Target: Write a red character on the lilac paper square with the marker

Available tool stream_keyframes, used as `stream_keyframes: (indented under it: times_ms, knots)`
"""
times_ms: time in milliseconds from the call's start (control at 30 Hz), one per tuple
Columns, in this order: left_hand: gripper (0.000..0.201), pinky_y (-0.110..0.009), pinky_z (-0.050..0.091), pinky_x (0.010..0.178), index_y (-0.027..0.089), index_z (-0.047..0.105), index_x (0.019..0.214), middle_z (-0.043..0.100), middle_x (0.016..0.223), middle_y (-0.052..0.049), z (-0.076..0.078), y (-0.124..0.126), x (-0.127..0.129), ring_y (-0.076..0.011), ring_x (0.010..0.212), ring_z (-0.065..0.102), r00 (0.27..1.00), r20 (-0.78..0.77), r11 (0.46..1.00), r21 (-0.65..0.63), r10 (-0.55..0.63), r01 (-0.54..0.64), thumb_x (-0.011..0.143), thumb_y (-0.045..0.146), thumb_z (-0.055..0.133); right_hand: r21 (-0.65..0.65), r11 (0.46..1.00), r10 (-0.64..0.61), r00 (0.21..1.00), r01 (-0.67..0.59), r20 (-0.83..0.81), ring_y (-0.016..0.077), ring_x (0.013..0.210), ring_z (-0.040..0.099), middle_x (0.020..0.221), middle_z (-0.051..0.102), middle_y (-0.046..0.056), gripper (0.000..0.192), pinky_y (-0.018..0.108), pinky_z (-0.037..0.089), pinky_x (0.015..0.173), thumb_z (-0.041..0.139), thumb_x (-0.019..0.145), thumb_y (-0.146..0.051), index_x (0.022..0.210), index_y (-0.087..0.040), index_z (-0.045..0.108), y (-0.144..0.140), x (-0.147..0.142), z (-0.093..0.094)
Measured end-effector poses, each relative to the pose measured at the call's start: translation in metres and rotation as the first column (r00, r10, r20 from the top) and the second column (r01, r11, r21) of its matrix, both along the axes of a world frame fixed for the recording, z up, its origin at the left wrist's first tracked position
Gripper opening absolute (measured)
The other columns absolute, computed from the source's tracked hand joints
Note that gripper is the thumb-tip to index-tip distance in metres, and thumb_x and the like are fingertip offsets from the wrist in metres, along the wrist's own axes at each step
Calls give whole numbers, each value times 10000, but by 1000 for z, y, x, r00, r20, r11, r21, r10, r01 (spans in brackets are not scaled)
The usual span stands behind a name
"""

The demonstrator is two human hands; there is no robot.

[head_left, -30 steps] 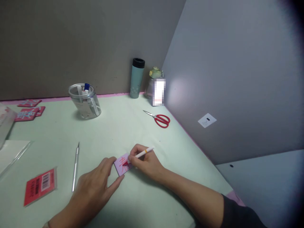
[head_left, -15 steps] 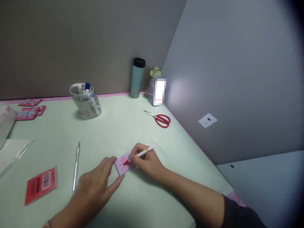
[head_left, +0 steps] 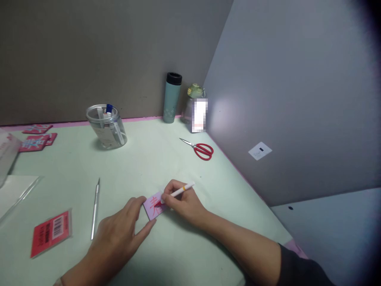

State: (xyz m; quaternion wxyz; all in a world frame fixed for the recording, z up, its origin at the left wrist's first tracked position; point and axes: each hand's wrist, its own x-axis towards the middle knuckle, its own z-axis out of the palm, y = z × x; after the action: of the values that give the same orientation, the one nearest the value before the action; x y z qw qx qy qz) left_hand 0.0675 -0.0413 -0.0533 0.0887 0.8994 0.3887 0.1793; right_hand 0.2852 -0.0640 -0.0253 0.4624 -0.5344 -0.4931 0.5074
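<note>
A small light-purple square pad (head_left: 150, 212) lies tilted on the table, bearing a character in red strokes. My left hand (head_left: 123, 224) steadies it, fingers at its upper left corner and thumb at the lower edge. In my right hand (head_left: 181, 202) is a white marker (head_left: 179, 191) with a yellow band, pinched between thumb and fingers. Its red tip meets the pad at the character; my fingers hide the pad's right part. Left of my left hand lies a silver craft knife (head_left: 95, 210), point facing away.
Red-handled scissors (head_left: 203, 151) lie toward the right wall. A clear jar (head_left: 108, 133) of pens, a teal tumbler (head_left: 172, 99) and a green-lidded bottle (head_left: 195, 91) stand at the back. At left are a red packet (head_left: 44, 237), red decorated pieces (head_left: 34, 143) and clear-wrapped sheets (head_left: 18, 190).
Red strokes at the character's lower right have grown slightly beside the marker tip. Both hands hold nearly the same position.
</note>
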Motion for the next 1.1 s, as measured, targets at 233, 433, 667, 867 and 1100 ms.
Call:
stream_keyframes:
  times_ms: [233, 433, 667, 867, 1100]
  knots:
    - [290, -275, 409, 502, 228, 453, 1223, 575, 789, 43, -1, 1, 1, -167, 556, 652, 1000, 4, 1000, -7, -1, 1, 1035, 448, 426, -3, 1000, -1, 1000, 1, 1, 120, 595, 493, 662, 580, -25, 121, 260, 372, 575, 662, 816, -246, 734, -191, 591, 0, 0, 1]
    - [310, -274, 398, 492, 217, 465, 1229, 566, 772, 47, -1, 0, 0, -158, 517, 624, 1000, 11, 1000, 9, -7, 7, 1038, 459, 427, -4, 1000, -1, 1000, 1, 4, 124, 597, 496, 664, 581, -23, 119, 262, 375, 574, 662, 820, -246, 739, -190, 596, 0, 0, 1]
    - [297, -276, 406, 495, 217, 466, 1222, 571, 770, 46, -2, 0, 0, -161, 523, 635, 1000, 11, 1000, 17, -5, 5, 1039, 447, 425, 3, 1000, -1, 1000, 1, 13, 122, 593, 494, 658, 579, -28, 125, 260, 372, 570, 664, 821, -246, 733, -194, 592, 0, 1, 2]
    - [297, -280, 412, 502, 223, 461, 1223, 580, 779, 42, -2, 1, 1, -171, 551, 657, 1000, 0, 1000, -5, 0, 0, 1028, 446, 444, 11, 1000, -4, 1000, 4, 5, 115, 582, 492, 654, 577, -32, 137, 256, 379, 566, 681, 821, -244, 726, -194, 596, 0, -1, 0]
    - [281, -283, 427, 520, 234, 456, 1222, 611, 809, 32, -2, 0, 0, -177, 582, 670, 1000, 7, 1000, -20, 4, -4, 1028, 436, 433, 184, 978, -93, 995, 99, -42, 149, 616, 602, 752, 714, 17, 260, 316, 508, 639, 623, 976, -419, 1092, -206, 716, -7, 14, 13]
